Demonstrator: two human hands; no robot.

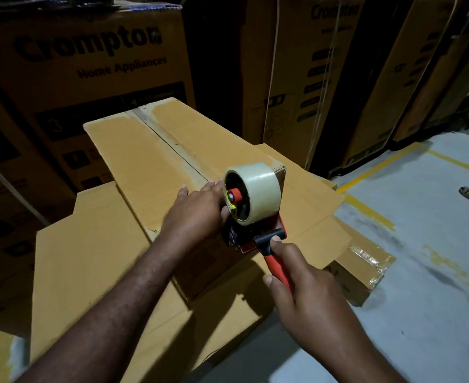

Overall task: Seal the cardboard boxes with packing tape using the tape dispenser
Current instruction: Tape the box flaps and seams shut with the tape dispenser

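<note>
Fingers of my right hand [305,297] wrap the red handle of the tape dispenser [255,217]; my left hand [200,208] presses flat, fingers straight, on the top box [133,156] at the dispenser's nine o'clock; I judge the strip is starting at the near edge; next it needs a steady run toward eleven o'clock along the seam [167,142]; I count one dispenser, one roll [255,186], at least two lower boxes [89,258], and at least four printed cartons [89,64] around twelve.

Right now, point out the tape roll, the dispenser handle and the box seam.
tape roll [258,186]: head view, outer tape face.
dispenser handle [277,268]: head view, red grip.
box seam [172,146]: head view, middle stretch.
</note>
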